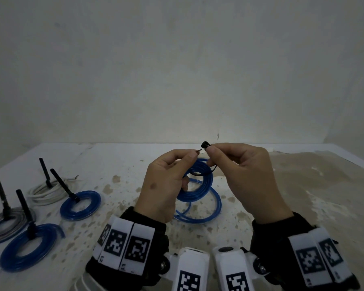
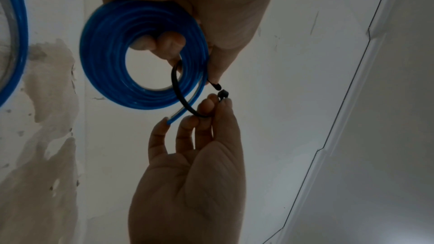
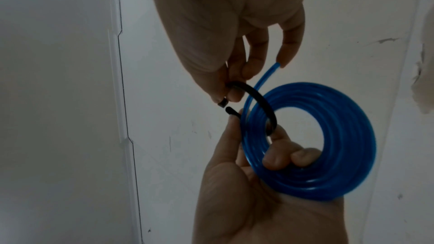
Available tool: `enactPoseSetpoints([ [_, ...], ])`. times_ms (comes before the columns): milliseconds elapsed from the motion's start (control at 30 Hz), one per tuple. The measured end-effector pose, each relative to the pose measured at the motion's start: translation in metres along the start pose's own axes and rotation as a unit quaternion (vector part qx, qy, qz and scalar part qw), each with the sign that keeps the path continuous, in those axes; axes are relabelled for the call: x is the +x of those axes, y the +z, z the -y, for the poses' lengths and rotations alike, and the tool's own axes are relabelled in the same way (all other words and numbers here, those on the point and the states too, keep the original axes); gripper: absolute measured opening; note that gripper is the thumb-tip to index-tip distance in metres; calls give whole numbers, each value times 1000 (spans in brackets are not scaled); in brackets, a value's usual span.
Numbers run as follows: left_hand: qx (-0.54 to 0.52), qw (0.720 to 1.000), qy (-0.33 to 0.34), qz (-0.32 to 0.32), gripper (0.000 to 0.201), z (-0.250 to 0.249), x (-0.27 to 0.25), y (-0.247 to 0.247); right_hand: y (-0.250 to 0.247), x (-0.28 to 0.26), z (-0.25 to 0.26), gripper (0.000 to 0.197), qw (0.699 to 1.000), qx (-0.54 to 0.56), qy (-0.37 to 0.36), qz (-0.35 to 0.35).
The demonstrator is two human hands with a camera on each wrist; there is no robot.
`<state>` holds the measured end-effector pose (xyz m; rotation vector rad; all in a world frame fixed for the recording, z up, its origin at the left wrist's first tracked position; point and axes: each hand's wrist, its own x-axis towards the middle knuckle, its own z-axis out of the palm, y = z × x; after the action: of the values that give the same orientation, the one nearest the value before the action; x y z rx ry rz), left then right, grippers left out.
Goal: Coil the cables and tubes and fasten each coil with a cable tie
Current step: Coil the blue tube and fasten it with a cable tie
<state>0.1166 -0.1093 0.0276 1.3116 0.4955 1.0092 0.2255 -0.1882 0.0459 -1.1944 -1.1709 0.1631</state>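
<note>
Gripping the springy blue tube coil (image 1: 198, 181) at mid-frame, my left hand (image 1: 164, 185) also pinches the cable tie (image 2: 178, 88) tail; my right hand (image 1: 248, 177) pinches its head. Light, stiff tubing: I'd hold across all turns.

Four blue coils (image 1: 198, 181), two grey-white (image 1: 47, 193).

Both hands raised above the table, knuckles toward the viewer: left hand (image 1: 164, 181), fingers curled through a blue coil, thumb and forefinger pinching a black tie's tip; right hand (image 1: 246, 175) pinching its head
</note>
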Motion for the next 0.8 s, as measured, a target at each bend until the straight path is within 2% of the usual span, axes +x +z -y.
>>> enactPoseSetpoints([
  [167, -3, 1000, -6, 1, 9, 1, 0, 1, 0, 0, 0, 15, 999, -25, 5, 28],
  [333, -13, 1000, -8, -5, 11, 1, 0, 1, -1, 0, 0, 15, 999, -28, 6, 26],
  [533, -14, 1000, -7, -6, 10, 2, 1, 0, -2, 0, 1, 10, 997, -29, 37, 55],
  [800, 12, 1000, 5, -5, 14, 3, 0, -1, -4, 1, -1, 3, 995, -20, 88, 35],
])
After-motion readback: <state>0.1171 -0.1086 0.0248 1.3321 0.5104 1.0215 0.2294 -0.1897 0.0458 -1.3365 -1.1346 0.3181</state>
